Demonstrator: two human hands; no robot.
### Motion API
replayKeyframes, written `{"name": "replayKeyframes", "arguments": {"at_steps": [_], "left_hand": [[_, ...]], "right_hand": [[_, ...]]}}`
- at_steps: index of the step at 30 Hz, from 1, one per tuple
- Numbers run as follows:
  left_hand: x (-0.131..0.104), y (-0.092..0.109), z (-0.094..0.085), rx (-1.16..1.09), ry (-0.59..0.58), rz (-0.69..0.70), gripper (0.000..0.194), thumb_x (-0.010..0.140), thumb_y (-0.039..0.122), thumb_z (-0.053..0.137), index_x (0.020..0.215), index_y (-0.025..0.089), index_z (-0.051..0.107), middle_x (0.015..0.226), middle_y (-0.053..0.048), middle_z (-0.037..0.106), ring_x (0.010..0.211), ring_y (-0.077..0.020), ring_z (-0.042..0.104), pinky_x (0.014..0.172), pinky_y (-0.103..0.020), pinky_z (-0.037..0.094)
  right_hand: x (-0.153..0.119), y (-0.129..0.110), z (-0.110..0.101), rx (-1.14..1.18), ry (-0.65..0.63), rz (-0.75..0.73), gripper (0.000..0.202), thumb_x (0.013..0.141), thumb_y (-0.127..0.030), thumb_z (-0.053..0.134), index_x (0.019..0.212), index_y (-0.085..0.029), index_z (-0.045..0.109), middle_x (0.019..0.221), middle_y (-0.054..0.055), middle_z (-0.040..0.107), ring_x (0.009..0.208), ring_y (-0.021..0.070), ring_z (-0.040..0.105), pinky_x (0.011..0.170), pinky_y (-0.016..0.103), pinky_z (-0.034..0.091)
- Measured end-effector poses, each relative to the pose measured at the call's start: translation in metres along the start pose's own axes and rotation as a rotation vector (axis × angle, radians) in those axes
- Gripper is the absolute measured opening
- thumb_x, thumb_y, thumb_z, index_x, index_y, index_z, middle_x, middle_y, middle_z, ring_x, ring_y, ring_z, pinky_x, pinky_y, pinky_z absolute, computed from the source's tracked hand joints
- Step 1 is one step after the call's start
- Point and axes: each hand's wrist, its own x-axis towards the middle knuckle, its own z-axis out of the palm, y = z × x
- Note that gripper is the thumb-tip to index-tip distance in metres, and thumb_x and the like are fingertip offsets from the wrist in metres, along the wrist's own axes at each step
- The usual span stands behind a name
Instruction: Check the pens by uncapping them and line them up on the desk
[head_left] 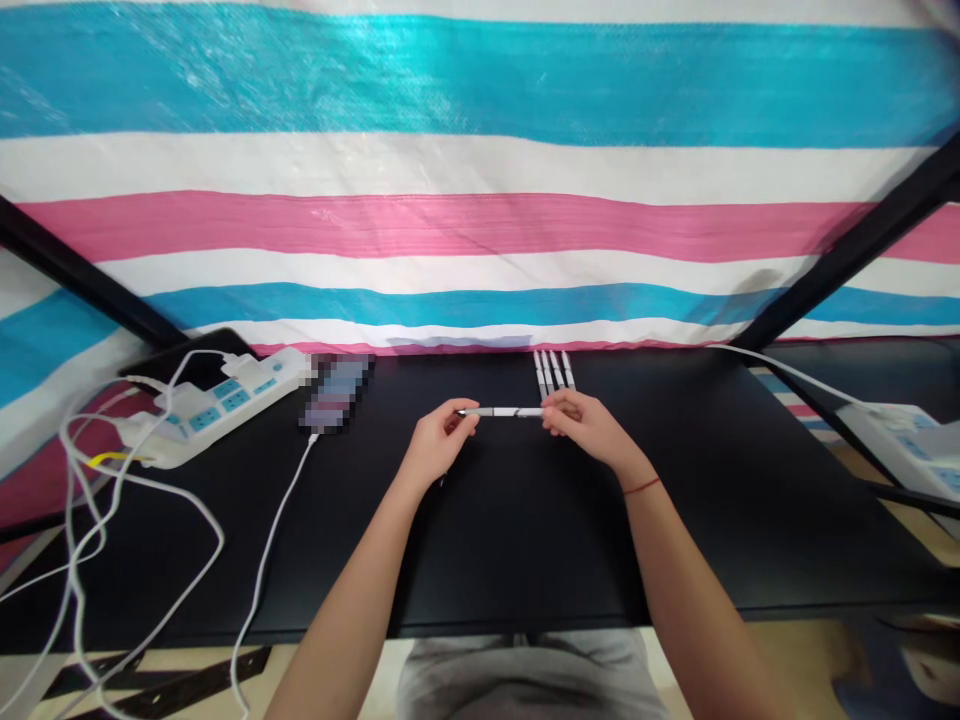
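Observation:
A slim white pen lies level between my two hands, above the black table. My left hand pinches its dark-tipped left end between thumb and fingers. At the other end, the fingertips of my right hand are closed on the pen's white barrel. Just beyond the right hand, several similar white pens rest side by side in a row, their near ends partly hidden by that hand. A tiny dark item shows below the left hand, too small to make out.
On the left stands a white power strip with plugs and tangled white cables. A phone on a charging cable lies beside it. Striped sheeting hangs behind the black table. Another white power strip is at right.

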Motion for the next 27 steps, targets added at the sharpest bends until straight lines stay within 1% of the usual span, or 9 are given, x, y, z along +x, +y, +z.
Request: {"name": "replayKeyframes", "arguments": {"at_steps": [2,3,5,7,8,13,17,21,27], "left_hand": [[0.0,0.0,0.0,0.005,0.0,-0.003,0.033,0.08,0.04,0.061,0.105,0.018,0.065,0.078,-0.003,0.067,0.071,-0.0169,0.065,0.071,-0.028,0.05],[0.0,0.0,0.0,0.003,-0.003,-0.005,0.033,0.08,0.04,0.061,0.105,0.018,0.065,0.078,-0.003,0.067,0.072,-0.017,0.065,0.072,-0.028,0.05],[0.0,-0.001,0.001,-0.008,-0.011,-0.006,0.032,0.08,0.039,0.062,0.104,0.018,0.065,0.08,-0.003,0.067,0.073,-0.0171,0.065,0.073,-0.029,0.05],[-0.001,-0.001,0.002,-0.021,-0.019,-0.002,0.032,0.079,0.039,0.062,0.104,0.018,0.065,0.081,-0.003,0.067,0.073,-0.017,0.065,0.073,-0.029,0.05],[-0.001,-0.001,0.002,-0.023,-0.023,-0.002,0.032,0.079,0.039,0.062,0.103,0.019,0.065,0.08,-0.003,0.067,0.073,-0.0168,0.065,0.072,-0.028,0.049],[-0.002,0.002,0.004,-0.027,-0.065,-0.009,0.033,0.08,0.041,0.061,0.104,0.018,0.063,0.076,-0.001,0.064,0.063,-0.013,0.058,0.063,-0.025,0.047],[-0.002,0.008,0.004,-0.037,-0.114,-0.016,0.036,0.085,0.043,0.054,0.107,0.017,0.064,0.078,-0.002,0.064,0.061,-0.0111,0.055,0.063,-0.025,0.047],[-0.003,0.009,0.004,-0.001,-0.062,0.014,0.035,0.085,0.042,0.054,0.104,0.016,0.067,0.077,-0.003,0.066,0.065,-0.0134,0.059,0.066,-0.026,0.049],[-0.008,0.01,0.007,0.153,0.007,0.14,0.028,0.087,0.035,0.053,0.105,0.02,0.068,0.081,-0.003,0.068,0.069,-0.0144,0.063,0.07,-0.027,0.049]], "right_hand": [[-0.001,-0.001,0.0,0.025,0.008,-0.029,0.032,0.076,-0.038,0.069,0.101,-0.02,0.06,0.084,0.003,0.065,0.071,0.0162,0.062,0.067,0.029,0.051],[-0.001,-0.002,0.0,0.016,0.003,-0.038,0.03,0.076,-0.038,0.069,0.099,-0.02,0.061,0.084,0.002,0.065,0.071,0.0159,0.062,0.067,0.029,0.05],[-0.002,-0.004,0.0,-0.027,-0.025,-0.038,0.022,0.082,-0.04,0.062,0.084,-0.019,0.063,0.076,0.002,0.065,0.068,0.0156,0.062,0.067,0.029,0.049],[-0.002,-0.005,0.0,-0.052,-0.042,-0.024,0.032,0.087,-0.044,0.053,0.071,-0.018,0.061,0.067,0.003,0.064,0.065,0.0154,0.061,0.066,0.029,0.049],[-0.002,-0.004,0.0,-0.05,-0.033,-0.017,0.034,0.088,-0.045,0.052,0.069,-0.017,0.061,0.066,0.003,0.064,0.064,0.0152,0.061,0.065,0.029,0.049],[0.001,-0.003,0.001,0.066,0.079,-0.013,0.029,0.082,-0.043,0.061,0.094,-0.017,0.064,0.076,0.005,0.069,0.067,0.016,0.062,0.063,0.029,0.05],[0.001,-0.003,0.002,0.086,0.126,-0.03,0.03,0.08,-0.042,0.064,0.096,-0.016,0.065,0.082,0.007,0.07,0.07,0.0171,0.064,0.066,0.031,0.051],[0.001,-0.002,0.004,0.054,0.12,-0.025,0.029,0.083,-0.045,0.06,0.087,-0.016,0.065,0.072,0.005,0.067,0.067,0.017,0.063,0.065,0.03,0.05],[0.003,0.003,0.007,0.051,0.123,0.018,0.031,0.084,-0.047,0.057,0.077,-0.017,0.061,0.06,0.0,0.059,0.057,0.0143,0.057,0.059,0.028,0.047]]}}
